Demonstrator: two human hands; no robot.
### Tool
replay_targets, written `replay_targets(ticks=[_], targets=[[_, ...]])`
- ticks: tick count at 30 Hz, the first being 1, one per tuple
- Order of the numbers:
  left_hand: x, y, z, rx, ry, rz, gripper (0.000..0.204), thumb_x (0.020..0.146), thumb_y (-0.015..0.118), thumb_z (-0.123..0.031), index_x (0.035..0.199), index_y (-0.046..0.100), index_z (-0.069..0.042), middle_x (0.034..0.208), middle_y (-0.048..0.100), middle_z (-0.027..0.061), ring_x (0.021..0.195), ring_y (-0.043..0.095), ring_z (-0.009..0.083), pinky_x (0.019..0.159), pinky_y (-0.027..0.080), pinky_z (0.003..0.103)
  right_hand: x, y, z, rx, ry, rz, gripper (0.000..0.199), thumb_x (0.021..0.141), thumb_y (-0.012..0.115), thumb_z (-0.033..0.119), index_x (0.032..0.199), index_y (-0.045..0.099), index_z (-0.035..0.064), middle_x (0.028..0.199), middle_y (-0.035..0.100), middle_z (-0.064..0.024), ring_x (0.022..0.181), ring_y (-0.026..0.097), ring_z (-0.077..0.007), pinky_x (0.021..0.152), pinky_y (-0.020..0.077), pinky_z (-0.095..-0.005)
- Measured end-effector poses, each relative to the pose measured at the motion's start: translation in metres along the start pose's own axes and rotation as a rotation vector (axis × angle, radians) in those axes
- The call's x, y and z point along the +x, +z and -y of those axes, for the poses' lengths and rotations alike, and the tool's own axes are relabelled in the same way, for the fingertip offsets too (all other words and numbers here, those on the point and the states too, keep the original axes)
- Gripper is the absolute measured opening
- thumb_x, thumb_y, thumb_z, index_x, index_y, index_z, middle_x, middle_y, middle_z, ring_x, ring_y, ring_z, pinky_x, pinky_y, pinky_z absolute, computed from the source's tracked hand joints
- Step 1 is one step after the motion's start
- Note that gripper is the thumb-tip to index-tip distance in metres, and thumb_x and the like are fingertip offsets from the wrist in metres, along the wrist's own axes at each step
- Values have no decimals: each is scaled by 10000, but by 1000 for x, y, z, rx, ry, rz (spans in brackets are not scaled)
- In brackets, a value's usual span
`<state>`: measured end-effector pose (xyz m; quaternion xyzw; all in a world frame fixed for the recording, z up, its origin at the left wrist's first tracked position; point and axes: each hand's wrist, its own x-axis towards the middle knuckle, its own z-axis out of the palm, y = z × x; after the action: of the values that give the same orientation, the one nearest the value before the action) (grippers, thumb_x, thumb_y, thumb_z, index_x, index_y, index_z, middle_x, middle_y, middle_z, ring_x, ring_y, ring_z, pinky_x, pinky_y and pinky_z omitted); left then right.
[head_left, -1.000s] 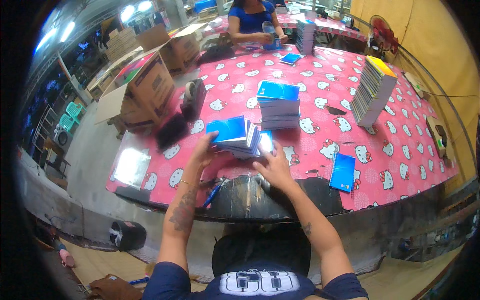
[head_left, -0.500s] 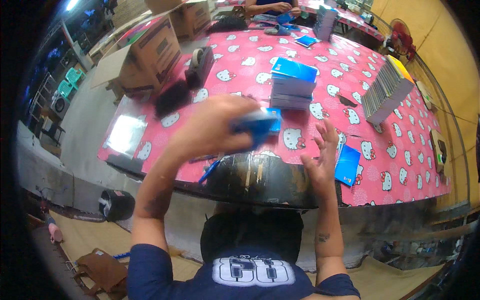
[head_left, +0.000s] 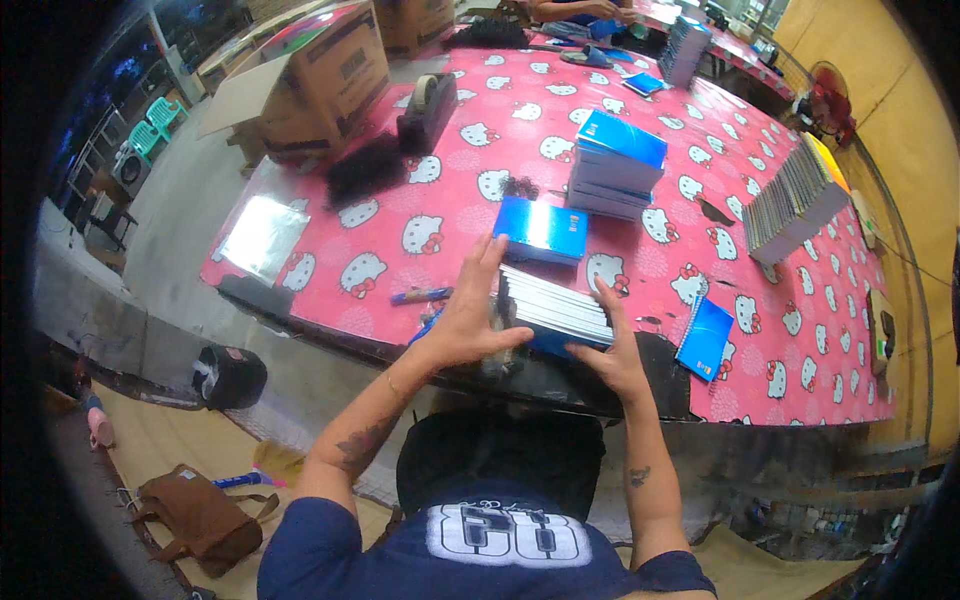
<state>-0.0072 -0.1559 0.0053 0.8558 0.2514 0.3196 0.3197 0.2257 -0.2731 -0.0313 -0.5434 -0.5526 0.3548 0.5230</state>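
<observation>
Between my hands stands a small stack of notebooks (head_left: 556,306), its white page edges turned up and a blue cover towards me, at the table's near edge. My left hand (head_left: 474,312) is against its left end, thumb along the near side and fingers on the far side. At the right end my right hand (head_left: 614,348) grips it, thumb in front. Just beyond lies a low pile of blue notebooks (head_left: 541,229). A taller stack of blue notebooks (head_left: 618,160) is behind that. One blue spiral notebook (head_left: 706,338) lies flat to the right of my right hand.
A long row of notebooks (head_left: 795,200) stands at the right. On the left are a tape dispenser (head_left: 428,112), a black bristly item (head_left: 366,170), a clear plastic sheet (head_left: 262,238) and a cardboard box (head_left: 335,85). Pens (head_left: 420,297) lie by my left hand. Another person's hands (head_left: 605,10) work across the table.
My left hand has come down from above the table with its notebooks. Both hands now hold a stack on edge at the near side. The view has shifted slightly.
</observation>
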Motion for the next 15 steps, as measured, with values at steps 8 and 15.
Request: replay_targets(ticks=[8, 15], targets=[[-36, 57, 30, -194, -164, 15, 1016, 811, 682, -13, 1580, 21, 49, 1558, 309, 276, 1480, 286, 359, 1211, 212, 395, -15, 20, -5, 160, -17, -101, 1103, 721, 851, 34, 1585, 166, 76, 1407, 492, -166, 1321, 469, -259, 1115, 359, -393], [16, -3, 3, -534, -192, 49, 711, 876, 746, -154, 1469, 396, 23, 1331, 569, 139, 1238, 551, 233, 1073, 426, 399, 50, -13, 35, 42, -10, -72, 760, 749, 903, 223, 1350, 485, 18, 1200, 624, -91, 1127, 594, -199, 984, 477, -352]])
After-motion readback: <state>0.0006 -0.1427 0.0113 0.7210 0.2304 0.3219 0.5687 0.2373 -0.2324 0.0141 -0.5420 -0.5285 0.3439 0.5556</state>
